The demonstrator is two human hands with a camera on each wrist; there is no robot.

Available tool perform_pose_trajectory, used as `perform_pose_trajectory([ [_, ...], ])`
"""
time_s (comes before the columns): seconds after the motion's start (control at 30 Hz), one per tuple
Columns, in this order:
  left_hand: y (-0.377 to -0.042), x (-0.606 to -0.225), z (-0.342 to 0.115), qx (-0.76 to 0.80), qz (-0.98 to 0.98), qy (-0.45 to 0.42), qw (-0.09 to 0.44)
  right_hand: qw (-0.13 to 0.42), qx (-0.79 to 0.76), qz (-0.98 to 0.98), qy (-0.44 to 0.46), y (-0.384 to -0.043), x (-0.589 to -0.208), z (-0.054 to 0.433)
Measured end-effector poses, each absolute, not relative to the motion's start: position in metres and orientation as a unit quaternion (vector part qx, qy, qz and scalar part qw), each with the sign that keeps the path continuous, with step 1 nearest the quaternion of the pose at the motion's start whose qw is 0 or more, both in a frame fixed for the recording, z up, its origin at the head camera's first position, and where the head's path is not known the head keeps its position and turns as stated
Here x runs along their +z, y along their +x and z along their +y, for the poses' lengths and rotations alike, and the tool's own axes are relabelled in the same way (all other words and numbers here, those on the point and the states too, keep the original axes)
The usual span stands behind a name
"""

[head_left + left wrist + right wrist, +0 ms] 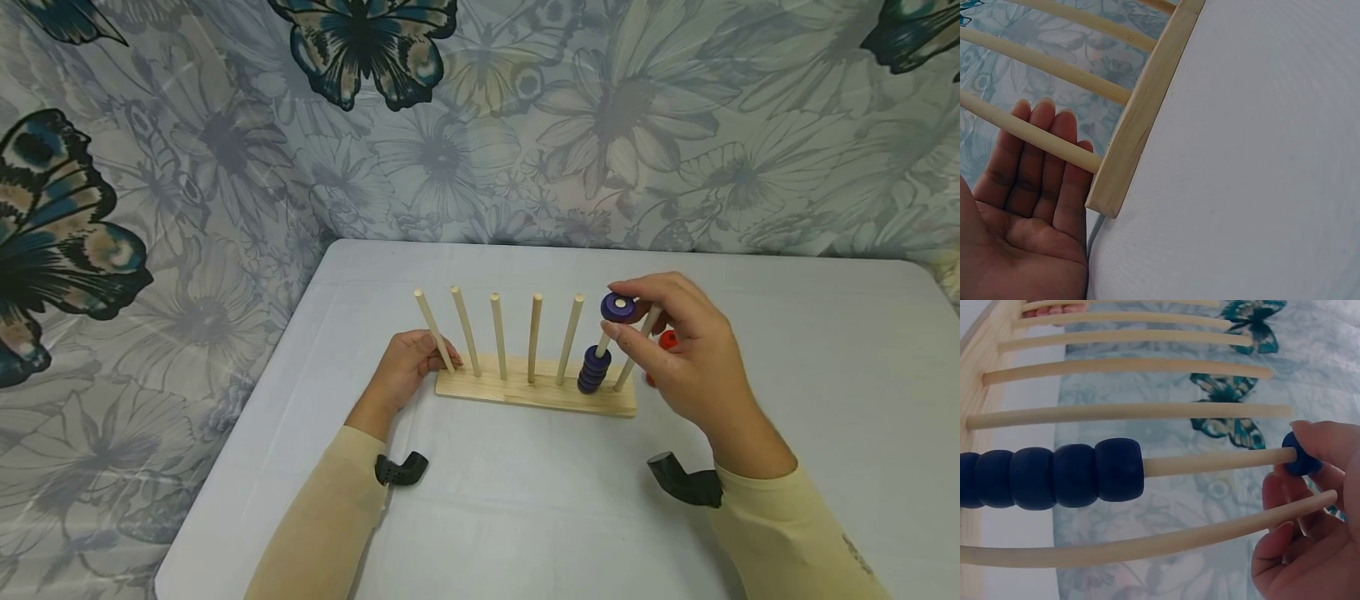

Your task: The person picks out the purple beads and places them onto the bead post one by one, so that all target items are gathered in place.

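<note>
A wooden peg rack (pixel 540 396) with a row of upright pegs stands on the table. My right hand (pixel 693 358) pinches a dark blue bead (pixel 1302 464) between thumb and fingers. That bead sits at the very tip of the second peg from the right, and the peg's end shows in its hole. Several dark blue beads (pixel 593 373) are stacked lower on the same peg. At the rack's left end, my left hand (pixel 1035 206) lies palm up with extended fingers behind the end peg (pixel 1029 132). Whether it touches the wood is unclear.
Red beads (pixel 667 339) lie behind the rack's right end, partly hidden by my right hand. The white-covered table (pixel 525 508) meets a floral, butterfly-patterned backdrop (pixel 442 158) behind and at left. The rightmost peg (pixel 1147 540) passes close to my right fingers.
</note>
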State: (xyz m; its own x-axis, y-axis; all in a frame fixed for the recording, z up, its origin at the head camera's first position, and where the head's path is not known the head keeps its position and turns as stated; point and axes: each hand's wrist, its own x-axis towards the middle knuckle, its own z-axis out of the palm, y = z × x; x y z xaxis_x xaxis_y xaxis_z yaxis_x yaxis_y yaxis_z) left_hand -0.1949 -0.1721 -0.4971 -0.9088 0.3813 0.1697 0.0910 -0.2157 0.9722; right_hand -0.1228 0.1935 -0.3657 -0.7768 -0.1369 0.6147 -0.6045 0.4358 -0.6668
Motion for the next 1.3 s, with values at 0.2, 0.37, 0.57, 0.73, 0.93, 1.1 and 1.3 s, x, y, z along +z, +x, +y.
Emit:
perform_pose_trajectory([
  [0.2, -0.195, -0.497, -0.172, 0.756, 0.62, 0.188, 0.093, 0.227, 0.485, -0.814, 0.224, -0.122, -0.366, 0.194],
  [0.37, -0.196, -0.498, -0.172, 0.757, 0.618, 0.187, 0.096, 0.233, 0.487, -0.812, 0.221, -0.121, -0.366, 0.195],
  [0.57, -0.197, -0.499, -0.173, 0.758, 0.615, 0.195, 0.095, 0.244, 0.504, -0.796, 0.231, -0.122, -0.366, 0.194],
  [0.73, -0.196, -0.499, -0.173, 0.756, 0.619, 0.189, 0.097, 0.236, 0.528, -0.779, 0.243, -0.122, -0.366, 0.198],
  [0.93, -0.194, -0.496, -0.173, 0.752, 0.624, 0.187, 0.097, 0.231, 0.557, -0.762, 0.235, -0.121, -0.366, 0.202],
  [1.1, -0.194, -0.496, -0.174, 0.752, 0.624, 0.188, 0.099, 0.205, 0.589, -0.753, 0.209, -0.118, -0.365, 0.206],
  [1.3, -0.196, -0.496, -0.173, 0.752, 0.624, 0.187, 0.099, 0.15, 0.687, -0.664, 0.253, -0.121, -0.366, 0.215],
])
